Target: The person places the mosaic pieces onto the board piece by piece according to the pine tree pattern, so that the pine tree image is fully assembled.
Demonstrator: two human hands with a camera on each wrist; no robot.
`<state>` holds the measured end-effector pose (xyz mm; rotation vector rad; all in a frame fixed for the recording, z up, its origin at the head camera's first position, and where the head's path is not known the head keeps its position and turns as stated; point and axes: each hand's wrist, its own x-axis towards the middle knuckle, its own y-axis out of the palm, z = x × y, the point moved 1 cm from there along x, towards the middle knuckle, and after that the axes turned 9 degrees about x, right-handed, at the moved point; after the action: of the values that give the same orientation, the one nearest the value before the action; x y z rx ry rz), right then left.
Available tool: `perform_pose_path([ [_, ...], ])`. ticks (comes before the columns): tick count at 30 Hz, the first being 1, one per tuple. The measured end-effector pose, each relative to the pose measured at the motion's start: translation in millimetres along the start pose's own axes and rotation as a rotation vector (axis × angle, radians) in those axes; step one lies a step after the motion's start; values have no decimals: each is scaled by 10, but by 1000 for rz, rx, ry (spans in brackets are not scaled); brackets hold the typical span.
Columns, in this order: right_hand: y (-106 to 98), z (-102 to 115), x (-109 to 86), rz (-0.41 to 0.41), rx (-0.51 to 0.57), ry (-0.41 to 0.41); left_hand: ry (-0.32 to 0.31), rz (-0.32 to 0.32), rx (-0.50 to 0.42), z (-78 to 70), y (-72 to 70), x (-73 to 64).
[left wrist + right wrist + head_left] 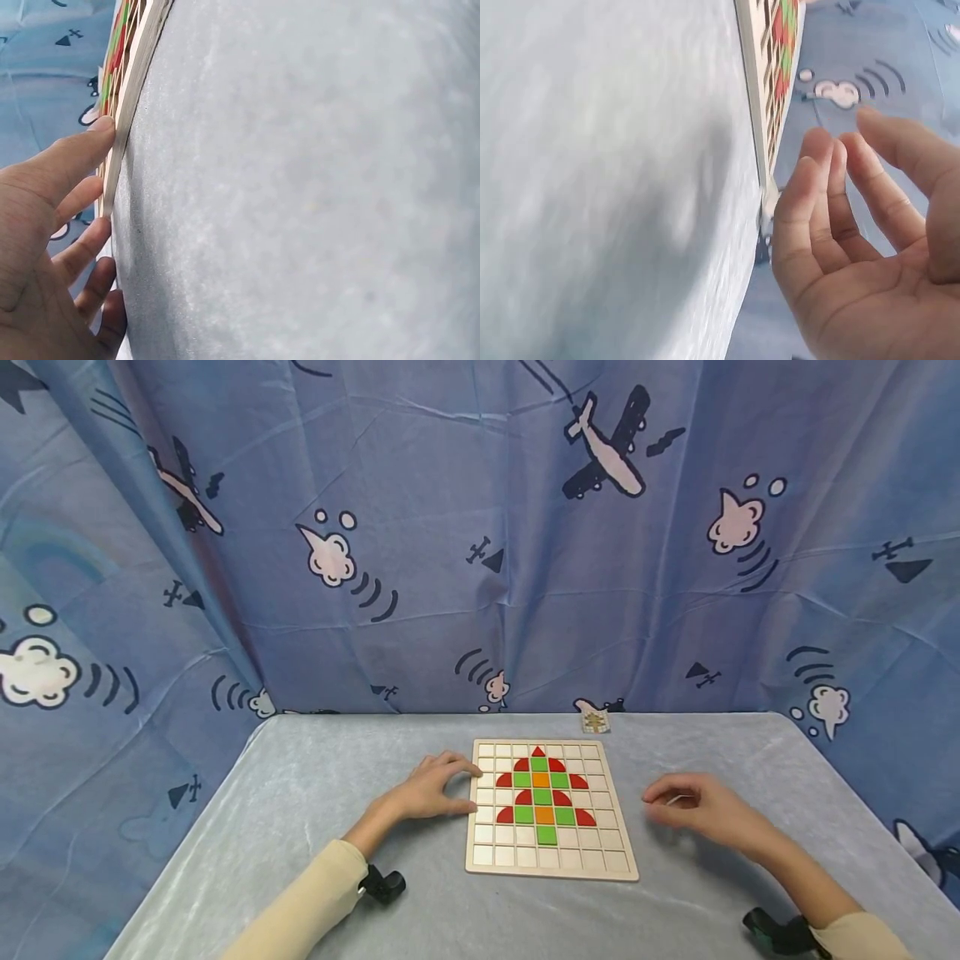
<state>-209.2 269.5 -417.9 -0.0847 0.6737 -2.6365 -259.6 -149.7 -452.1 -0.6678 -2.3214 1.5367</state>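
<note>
A square wooden grid board (487, 856) lies flat on the table, its cells partly filled with red, green and orange tiles that form a tree shape. At the board's left edge rests the left hand (435, 787), thumb and fingertips touching the rim with the fingers fairly straight. In the left wrist view the thumb (94, 135) lies against the board's side (124, 131). Off the right edge, apart from the board, the right hand (701, 810) hovers with loosely bent fingers. Nothing shows between its fingers (799, 202) in the right wrist view.
A grey-white cloth covers the table (337, 760). Behind the board, near the far edge, lies a small patterned card (596, 721). A blue curtain (420, 568) with airplane and cloud prints hangs behind and at the sides. Black straps with cameras sit on both wrists.
</note>
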Motion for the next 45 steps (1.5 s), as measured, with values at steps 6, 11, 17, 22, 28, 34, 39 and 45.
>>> perform_pose_path([
  [6,-181,-99,-109,-43,-20,63,-3,-4,1,2,3,-3],
  [11,-345,-188,-196,-65,-29,132,-6,-2,0,-2,0,-5],
  [17,-559,-333,-294,-87,-29,167,-6,3,-11,-19,-19,-17],
  [22,-707,-464,-369,-108,-97,215,-1,2,-7,-12,-13,-15],
  [28,-825,-633,-428,-86,-123,270,-2,-1,-1,11,1,-3],
  [34,-864,-739,-483,-101,-134,269,0,-4,2,17,3,-1],
  [39,-882,-795,-512,-94,-125,233,-1,-1,1,22,3,4],
  [45,-897,-855,-525,-71,-142,212,1,-4,5,29,10,8],
])
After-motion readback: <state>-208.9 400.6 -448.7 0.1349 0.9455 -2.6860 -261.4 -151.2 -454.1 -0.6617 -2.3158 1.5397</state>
